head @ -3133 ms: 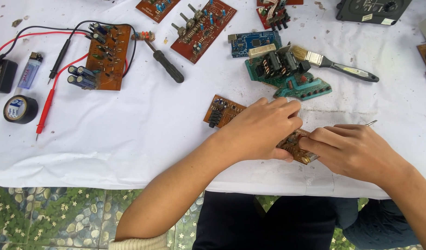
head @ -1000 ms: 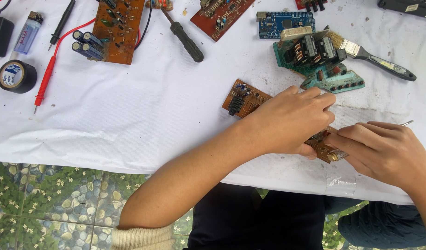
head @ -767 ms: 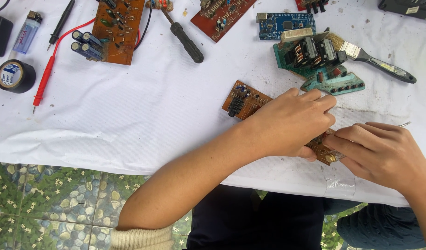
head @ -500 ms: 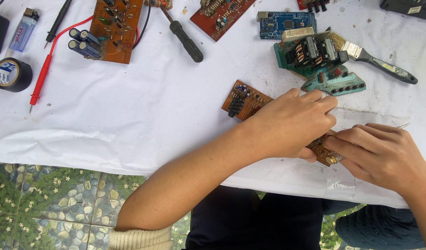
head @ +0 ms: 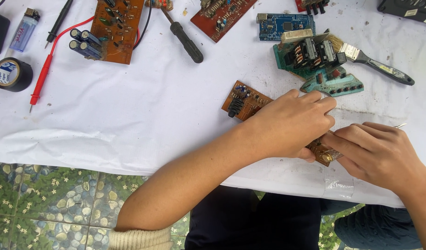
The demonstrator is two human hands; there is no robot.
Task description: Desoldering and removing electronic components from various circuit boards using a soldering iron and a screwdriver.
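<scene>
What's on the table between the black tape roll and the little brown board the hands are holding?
Only bare white cloth lies between the tape roll and the brown board; the red probe sits just beside the roll. The head view shows it.

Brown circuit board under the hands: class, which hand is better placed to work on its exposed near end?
Probably the right hand: its fingertips touch the brown circuit board at that end, while the left hand lies across its middle.

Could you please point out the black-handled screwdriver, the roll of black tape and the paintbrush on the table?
black-handled screwdriver (head: 187, 42), head view, on its handle.
roll of black tape (head: 11, 74), head view, on its side.
paintbrush (head: 388, 71), head view, on its dark handle.
</scene>
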